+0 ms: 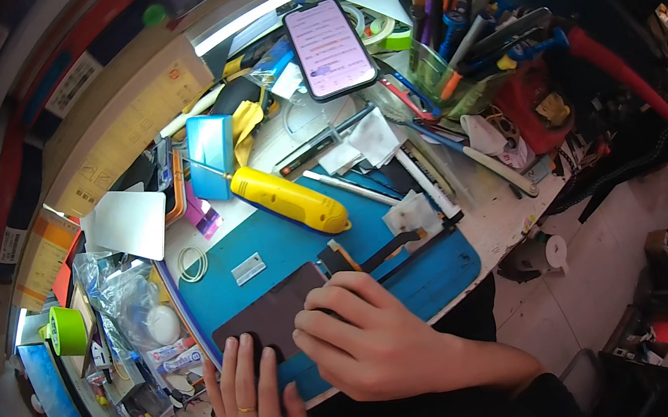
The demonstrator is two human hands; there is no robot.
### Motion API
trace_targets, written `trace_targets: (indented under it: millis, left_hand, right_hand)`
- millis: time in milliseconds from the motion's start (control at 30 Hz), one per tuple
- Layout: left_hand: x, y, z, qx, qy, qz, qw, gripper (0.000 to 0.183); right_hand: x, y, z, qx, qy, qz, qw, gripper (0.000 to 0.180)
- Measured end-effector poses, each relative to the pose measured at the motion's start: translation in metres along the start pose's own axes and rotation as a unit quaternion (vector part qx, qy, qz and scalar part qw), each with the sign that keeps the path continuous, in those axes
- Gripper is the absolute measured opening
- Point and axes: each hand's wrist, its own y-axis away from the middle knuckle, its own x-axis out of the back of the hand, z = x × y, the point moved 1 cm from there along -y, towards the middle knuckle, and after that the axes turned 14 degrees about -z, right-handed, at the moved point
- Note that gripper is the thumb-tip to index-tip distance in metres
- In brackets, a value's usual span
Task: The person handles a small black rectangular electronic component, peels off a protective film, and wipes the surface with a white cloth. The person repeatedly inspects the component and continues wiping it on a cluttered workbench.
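A dark, flat phone-screen panel [264, 308] lies at a slant on a blue work mat [452, 268]. My left hand [252, 383] has its fingers stretched and slightly apart, their tips on the panel's near left part. Over the panel's right end, my right hand [363, 337] is bent with curled fingers; its fingertips are hidden, so what it holds cannot be seen. Just beyond those knuckles a flex cable [342, 257] with a black and orange end sticks out. A black strip [391, 248] runs from there towards a stained white wipe [409, 215].
A yellow handheld tool [289, 199] with a thin metal tip lies across the mat's far edge. Behind it a lit smartphone [331, 48] leans upright, showing text. A clear cup of tools [433, 67] stands at right. Clear plastic bags [120, 289] and glue tubes [176, 357] crowd the left.
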Motion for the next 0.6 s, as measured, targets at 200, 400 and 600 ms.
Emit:
trace_targets:
  millis: [200, 400, 600]
  left_hand:
    - [-0.0077, -0.0003, 0.0011, 0.020, -0.031, 0.029, 0.999, 0.043]
    - [-0.0096, 0.0017, 0.0035, 0.050, -0.057, 0.036, 0.996, 0.045]
    - [-0.0104, -0.0002, 0.0070, 0.051, -0.045, 0.053, 0.996, 0.044]
  right_hand:
    - [-0.0038, 0.0052, 0.0045, 0.027, 0.015, -0.010, 0.999, 0.031]
    - [-0.0041, 0.0040, 0.0047, 0.020, 0.076, -0.016, 0.997, 0.037]
    - [-0.0015, 0.0017, 0.0066, 0.039, 0.092, -0.058, 0.993, 0.039]
